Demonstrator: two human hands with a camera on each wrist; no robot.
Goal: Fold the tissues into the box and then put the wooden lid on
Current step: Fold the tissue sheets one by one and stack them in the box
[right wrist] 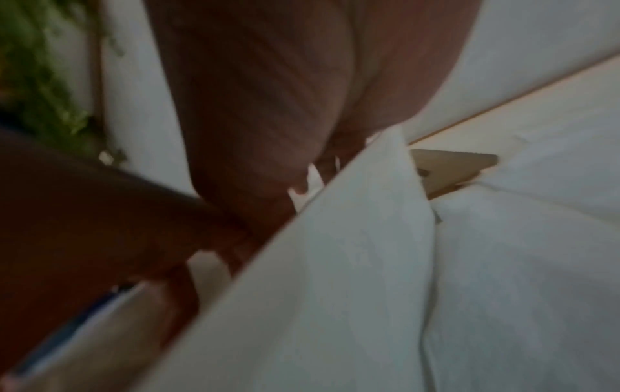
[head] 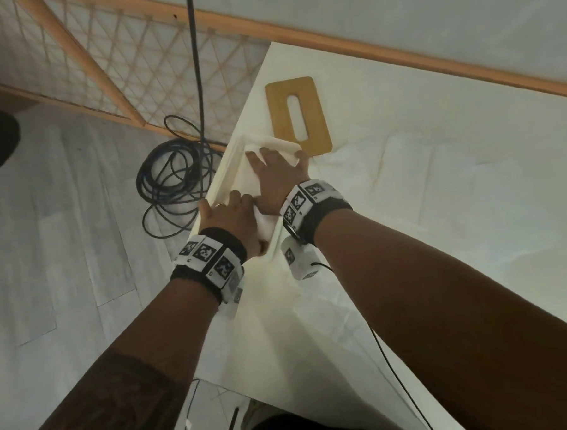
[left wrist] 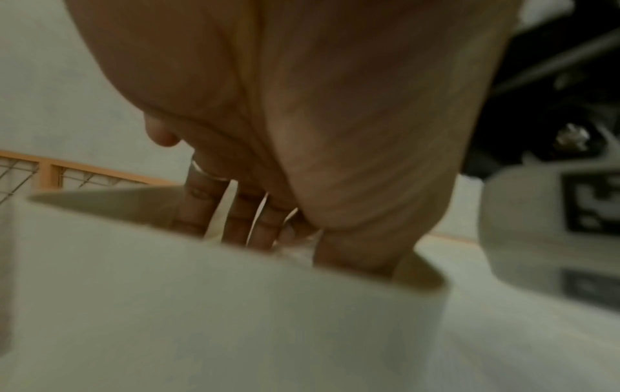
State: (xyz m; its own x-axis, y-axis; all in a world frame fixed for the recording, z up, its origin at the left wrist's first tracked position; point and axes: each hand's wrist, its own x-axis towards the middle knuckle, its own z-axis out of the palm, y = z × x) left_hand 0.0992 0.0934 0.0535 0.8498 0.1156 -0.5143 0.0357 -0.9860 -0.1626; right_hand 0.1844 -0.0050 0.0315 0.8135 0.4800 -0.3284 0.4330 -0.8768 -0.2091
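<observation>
A white open box [head: 222,177] sits at the table's left edge. White tissues [head: 245,180] lie inside it. My right hand [head: 269,166] lies flat on the tissues with its fingers spread, pressing them down at the far end. At the near end my left hand [head: 231,209] reaches into the box with straight fingers [left wrist: 235,222]; a ring shows on one finger. The box wall [left wrist: 201,305] fills the left wrist view. Just beyond the box, the wooden lid [head: 298,115] with its oblong slot lies flat on the table. A corner of the lid [right wrist: 449,169] shows past the box wall [right wrist: 335,265].
The box is close to the left edge of the white-covered table [head: 439,206], with the floor below. A coiled black cable [head: 175,174] lies on the floor beside a wooden lattice frame [head: 120,75]. A thin cable [head: 395,373] trails from my right wrist across the table.
</observation>
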